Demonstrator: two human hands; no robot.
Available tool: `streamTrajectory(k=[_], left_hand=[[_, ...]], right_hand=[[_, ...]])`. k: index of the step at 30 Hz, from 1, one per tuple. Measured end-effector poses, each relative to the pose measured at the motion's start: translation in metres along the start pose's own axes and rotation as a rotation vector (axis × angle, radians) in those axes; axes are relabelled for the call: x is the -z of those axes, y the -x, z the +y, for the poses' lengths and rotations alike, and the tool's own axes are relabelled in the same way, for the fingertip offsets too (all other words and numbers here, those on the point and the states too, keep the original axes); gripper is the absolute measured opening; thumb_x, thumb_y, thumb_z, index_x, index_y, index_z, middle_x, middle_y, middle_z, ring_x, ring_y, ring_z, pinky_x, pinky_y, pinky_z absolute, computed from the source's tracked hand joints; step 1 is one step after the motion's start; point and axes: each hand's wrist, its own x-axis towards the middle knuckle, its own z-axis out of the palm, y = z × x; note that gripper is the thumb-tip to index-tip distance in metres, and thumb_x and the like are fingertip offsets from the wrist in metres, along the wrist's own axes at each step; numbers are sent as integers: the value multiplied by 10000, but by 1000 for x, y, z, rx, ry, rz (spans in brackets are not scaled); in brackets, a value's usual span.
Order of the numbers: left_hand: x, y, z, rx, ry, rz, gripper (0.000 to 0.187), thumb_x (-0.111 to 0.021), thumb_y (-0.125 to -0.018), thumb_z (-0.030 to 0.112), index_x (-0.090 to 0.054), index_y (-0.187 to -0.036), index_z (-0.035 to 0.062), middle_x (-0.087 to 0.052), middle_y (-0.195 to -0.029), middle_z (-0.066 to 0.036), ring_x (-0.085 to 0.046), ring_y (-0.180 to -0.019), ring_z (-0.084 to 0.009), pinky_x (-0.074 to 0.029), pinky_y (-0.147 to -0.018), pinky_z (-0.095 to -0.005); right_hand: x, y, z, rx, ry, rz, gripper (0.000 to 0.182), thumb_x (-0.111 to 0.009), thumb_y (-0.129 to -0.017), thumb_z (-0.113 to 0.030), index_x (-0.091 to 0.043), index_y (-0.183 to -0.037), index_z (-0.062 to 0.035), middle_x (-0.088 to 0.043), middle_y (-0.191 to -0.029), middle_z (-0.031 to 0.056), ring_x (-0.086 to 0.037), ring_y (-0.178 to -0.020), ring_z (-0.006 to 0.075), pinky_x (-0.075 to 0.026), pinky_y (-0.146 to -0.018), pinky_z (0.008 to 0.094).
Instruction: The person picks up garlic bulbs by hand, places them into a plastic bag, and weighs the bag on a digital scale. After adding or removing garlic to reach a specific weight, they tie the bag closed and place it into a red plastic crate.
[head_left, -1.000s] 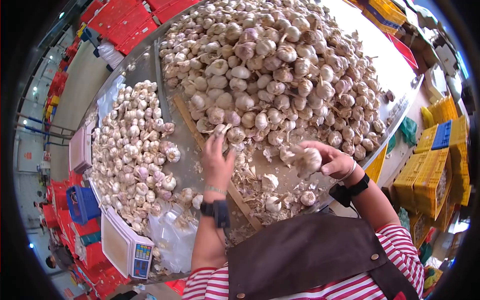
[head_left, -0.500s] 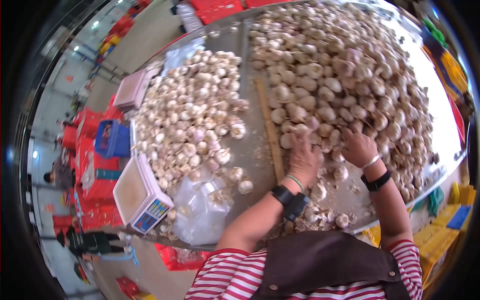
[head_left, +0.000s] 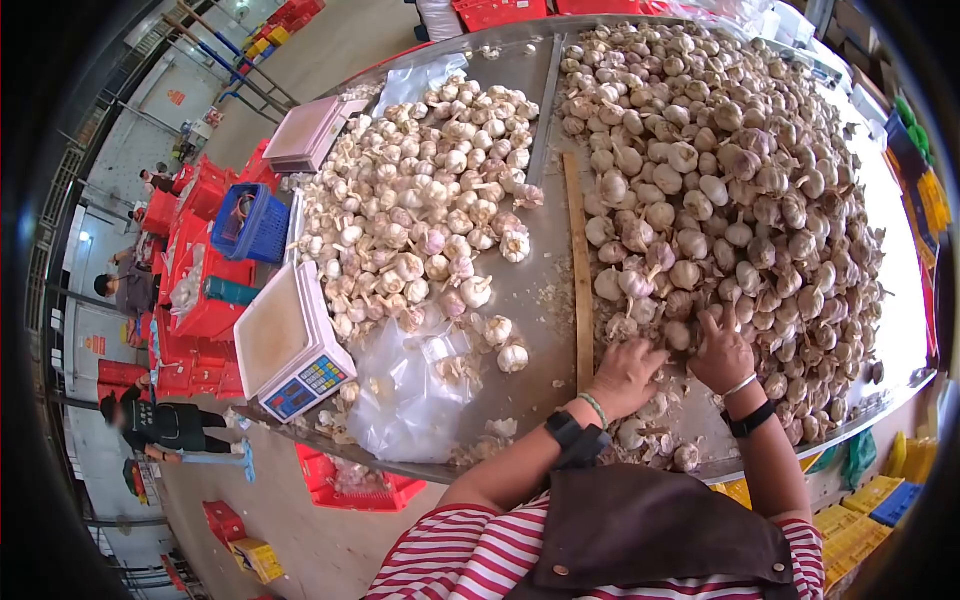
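A large heap of garlic bulbs (head_left: 740, 190) covers the right part of the metal table (head_left: 535, 300). At its near edge, my left hand (head_left: 625, 380) lies just right of a wooden strip (head_left: 577, 270). Its fingers point right and touch bulbs; the fingertips are partly hidden. My right hand (head_left: 722, 358) rests on the heap close by, fingers apart and reaching forward over bulbs. Neither hand visibly grips a bulb. Loose skins and a few bulbs (head_left: 686, 457) lie below the hands. Left of the strip is a second spread of cleaner, paler garlic (head_left: 430, 200).
Clear plastic bags (head_left: 410, 395) lie at the table's near left. A digital scale (head_left: 290, 335), another scale (head_left: 305, 135) and a blue basket (head_left: 250, 222) line the left side. Red crates (head_left: 205, 310) and people (head_left: 165, 425) are beyond. Yellow crates (head_left: 850, 515) stand at lower right.
My left hand has drawn back toward my body, and its fingers have turned from forward to the right. My right hand has also come slightly nearer. The camera view has shifted.
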Motion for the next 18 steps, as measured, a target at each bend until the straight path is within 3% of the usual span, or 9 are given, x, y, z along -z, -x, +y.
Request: streamTrajectory(k=[5, 8, 10, 12, 13, 14, 16, 17, 18], left_hand=[[-33, 10, -9, -42, -50, -261, 229, -608, -753, 78, -636, -979, 52, -564, -916, -134, -557, -885, -330, -467, -771, -417], [-20, 11, -4, -8, 247, -80, 204, -584, -774, 60, -628, -973, 44, -561, -874, -138, -557, -861, -341, -467, -759, -424], [-5, 7, 7, 80, 296, -54, 164, -579, -846, 94, -610, -1003, 53, -584, -880, -114, -585, -778, -288, -485, -691, -385], [7, 5, 13, 660, 1320, -330, 188, -549, -924, 162, -583, -1090, 81, -603, -932, -79, -592, -711, -178, -498, -625, -305], [24, 4, 12, 791, 1618, -571, 271, -496, -965, 243, -534, -1182, 85, -605, -981, -63, -593, -739, -89, -506, -615, -231], [21, 10, 13, 790, 1615, -573, 271, -496, -965, 243, -534, -1182, 85, -605, -981, -63, -593, -739, -89, -506, -615, -231], [10, 28, 15, 836, 2347, -620, 392, -494, -960, 347, -494, -1236, 69, -607, -978, -76, -624, -741, -113, -542, -650, -234], [16, 20, 42, 594, 1659, -259, 552, -472, -928, 514, -479, -1244, 61, -600, -1003, -90, -645, -798, -155, -564, -679, -258], [14, 24, 40, 595, 1652, -254, 552, -472, -928, 514, -479, -1244, 61, -600, -1003, -90, -645, -798, -155, -564, -679, -258]], right_hand=[[23, 4, 1, -14, -55, -102, 504, -668, -609, -145, -540, -1096, -114, -405, -1316, 281, -610, -927, 411, -518, -773, 449], [23, 20, 19, -2, -354, 21, 509, -699, -589, -141, -562, -1077, -99, -491, -1235, 207, -598, -979, 354, -503, -812, 392], [22, 32, 33, -122, -819, -23, 565, -728, -575, -136, -563, -1112, -69, -550, -1154, 150, -572, -1027, 300, -467, -880, 336], [48, 49, 17, -114, -977, -110, 614, -759, -596, -154, -547, -1160, -38, -577, -1109, 142, -561, -1048, 292, -435, -929, 340], [58, 55, 7, 63, -1043, -179, 616, -777, -606, -176, -547, -1158, -30, -575, -1121, 148, -553, -1063, 304, -433, -933, 358], [62, 57, -3, 243, -1104, -246, 620, -794, -616, -198, -546, -1157, -22, -573, -1132, 154, -545, -1079, 316, -431, -938, 377], [65, 53, -23, 580, -720, -292, 696, -829, -614, -268, -530, -1204, -52, -537, -1181, 175, -525, -1113, 348, -405, -971, 408], [61, 57, -38, 625, -658, -253, 753, -834, -618, -326, -508, -1251, -79, -492, -1245, 199, -486, -1165, 384, -362, -1018, 434], [63, 56, -49, 579, -466, -427, 797, -829, -624, -383, -488, -1286, -100, -457, -1288, 230, -440, -1207, 422, -345, -1033, 467]])
